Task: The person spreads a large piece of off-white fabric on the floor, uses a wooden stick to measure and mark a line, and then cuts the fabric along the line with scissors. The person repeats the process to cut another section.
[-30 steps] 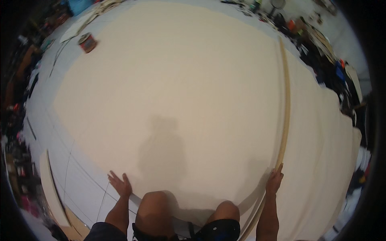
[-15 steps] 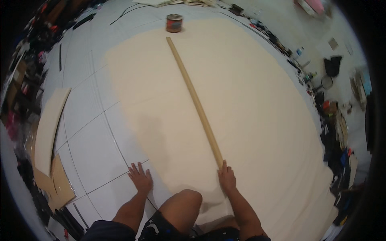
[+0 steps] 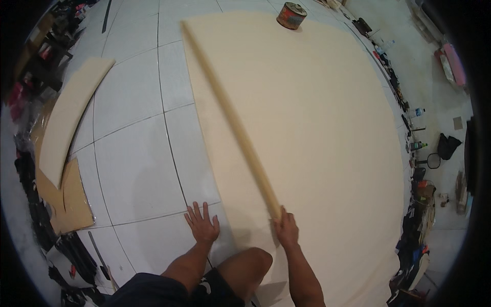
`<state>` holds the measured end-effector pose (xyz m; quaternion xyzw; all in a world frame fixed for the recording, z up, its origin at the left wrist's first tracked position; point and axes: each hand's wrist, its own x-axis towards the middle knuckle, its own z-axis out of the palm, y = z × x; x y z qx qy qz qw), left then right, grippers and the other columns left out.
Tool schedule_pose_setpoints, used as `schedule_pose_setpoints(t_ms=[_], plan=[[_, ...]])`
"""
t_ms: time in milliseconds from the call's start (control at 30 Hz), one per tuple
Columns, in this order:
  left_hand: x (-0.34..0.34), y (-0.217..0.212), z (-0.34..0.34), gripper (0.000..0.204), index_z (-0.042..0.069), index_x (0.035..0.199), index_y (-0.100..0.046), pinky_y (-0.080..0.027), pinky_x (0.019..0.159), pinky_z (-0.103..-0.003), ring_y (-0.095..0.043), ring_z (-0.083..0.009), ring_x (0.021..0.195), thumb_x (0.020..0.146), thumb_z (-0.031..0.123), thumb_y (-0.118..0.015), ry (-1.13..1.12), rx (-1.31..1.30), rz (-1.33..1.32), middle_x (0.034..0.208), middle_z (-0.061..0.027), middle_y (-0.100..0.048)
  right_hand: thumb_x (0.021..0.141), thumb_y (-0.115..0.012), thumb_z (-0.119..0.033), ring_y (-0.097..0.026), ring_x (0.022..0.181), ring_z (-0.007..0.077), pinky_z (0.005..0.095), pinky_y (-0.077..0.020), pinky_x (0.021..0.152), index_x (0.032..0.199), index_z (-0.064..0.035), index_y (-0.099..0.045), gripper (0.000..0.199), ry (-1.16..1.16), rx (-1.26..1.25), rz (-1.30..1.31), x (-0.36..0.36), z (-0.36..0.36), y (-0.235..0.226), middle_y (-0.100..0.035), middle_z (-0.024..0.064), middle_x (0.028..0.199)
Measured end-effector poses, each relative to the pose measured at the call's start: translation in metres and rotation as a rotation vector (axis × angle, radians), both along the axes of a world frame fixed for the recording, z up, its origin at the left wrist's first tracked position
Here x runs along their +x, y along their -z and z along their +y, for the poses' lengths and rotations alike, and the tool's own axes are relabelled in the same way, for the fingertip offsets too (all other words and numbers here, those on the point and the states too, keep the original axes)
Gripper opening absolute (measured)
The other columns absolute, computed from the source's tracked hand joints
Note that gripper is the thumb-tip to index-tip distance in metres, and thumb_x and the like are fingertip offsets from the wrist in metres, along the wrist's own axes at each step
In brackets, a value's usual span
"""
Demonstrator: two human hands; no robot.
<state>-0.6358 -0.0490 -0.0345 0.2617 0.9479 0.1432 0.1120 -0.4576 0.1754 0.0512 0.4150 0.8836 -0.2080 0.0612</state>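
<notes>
A large cream sheet of cloth lies spread flat over white floor tiles. My right hand is closed round the near end of a long tan pole, which slants away to the far left corner of the cloth. Part of the pole looks blurred. On the tiles just left of the cloth's edge, my left hand rests palm down with fingers spread, holding nothing. A rusty, reddish round can stands on the far edge of the cloth.
To the left lie a long cream board and a brown cardboard piece. Dark clutter lines the left side. Along the right wall are bottles, a racket-like object, a black bag and piled clothes.
The pole's far end has swung left, from near the can to the cloth's far left corner. The view has shifted too. My left hand still lies on the tiles.
</notes>
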Motion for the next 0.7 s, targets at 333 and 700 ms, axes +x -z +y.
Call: schedule_pose_setpoints(t_ms=[333,700], plan=[[-0.002,0.003,0.003,0.065,0.009,0.144,-0.039,-0.008,0.113,-0.061,-0.014,-0.0471,0.141,0.086,0.034,-0.054,-0.011,0.019,-0.003,0.153,-0.024,-0.021,0.095,-0.052,-0.03,-0.058,0.093,0.0363,0.0447,-0.0506,0.079,0.147,-0.0088,-0.027,0.062,0.187,0.057,0.069,-0.058,0.066,0.016,-0.053,0.0197,0.106],[0.006,-0.004,0.002,0.063,0.007,0.142,-0.041,-0.008,0.113,-0.06,-0.017,-0.0475,0.14,0.085,0.031,-0.055,-0.001,0.063,0.134,0.152,-0.0248,-0.024,0.091,-0.06,-0.031,-0.06,0.09,0.0327,0.0438,-0.0529,0.076,0.144,-0.0145,-0.036,0.061,-0.069,-0.127,0.023,-0.106,-0.044,-0.039,-0.055,0.0167,0.102]])
